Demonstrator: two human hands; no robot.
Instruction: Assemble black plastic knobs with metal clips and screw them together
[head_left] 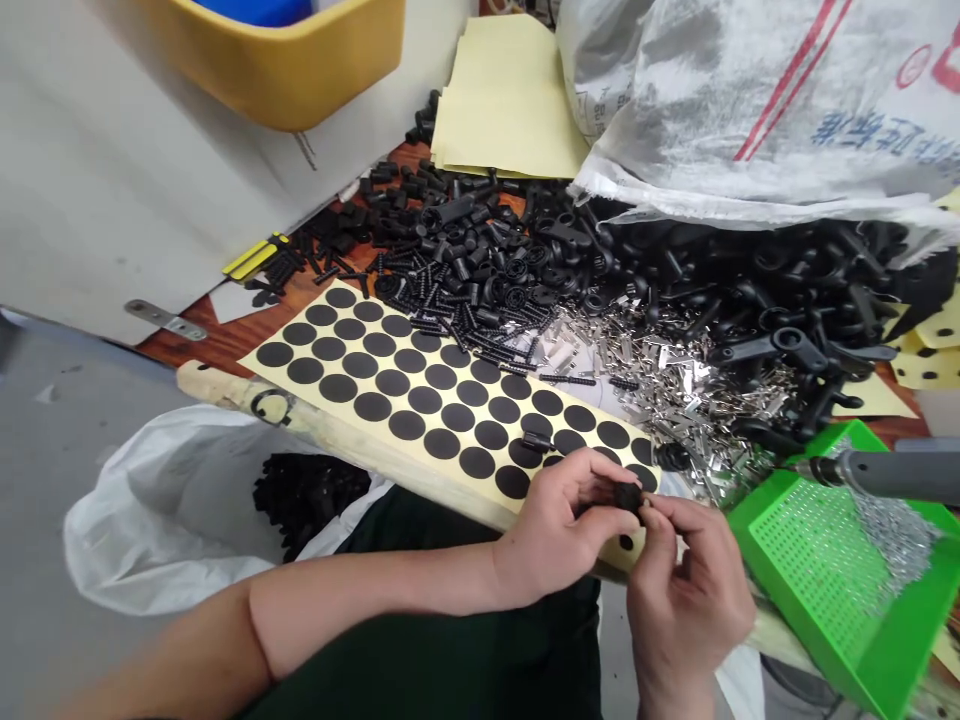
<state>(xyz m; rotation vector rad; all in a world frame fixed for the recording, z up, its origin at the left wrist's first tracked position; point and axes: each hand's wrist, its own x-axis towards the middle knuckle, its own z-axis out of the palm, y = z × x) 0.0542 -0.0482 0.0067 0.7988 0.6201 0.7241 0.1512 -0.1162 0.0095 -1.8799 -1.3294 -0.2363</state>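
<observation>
Left hand (559, 530) and right hand (686, 600) press together at the fingertips, pinching a small black plastic part (628, 498) between them (a fingertip pinch suits a piece this small). Just beyond the grip lies a yellow-backed sheet of black adhesive dots (431, 422); to the right, a green perforated tray (780, 490) and electric screwdriver (885, 475).

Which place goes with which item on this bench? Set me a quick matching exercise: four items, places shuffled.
Items:
1. small black part
2. silver metal clips
3. electric screwdriver
4. black adhesive dots

Places:
A. on the yellow backing sheet
B. held between the left hand and right hand
C. heaped against the black plastic parts
D. above the green perforated tray

Pairs: 1-B, 2-C, 3-D, 4-A
</observation>
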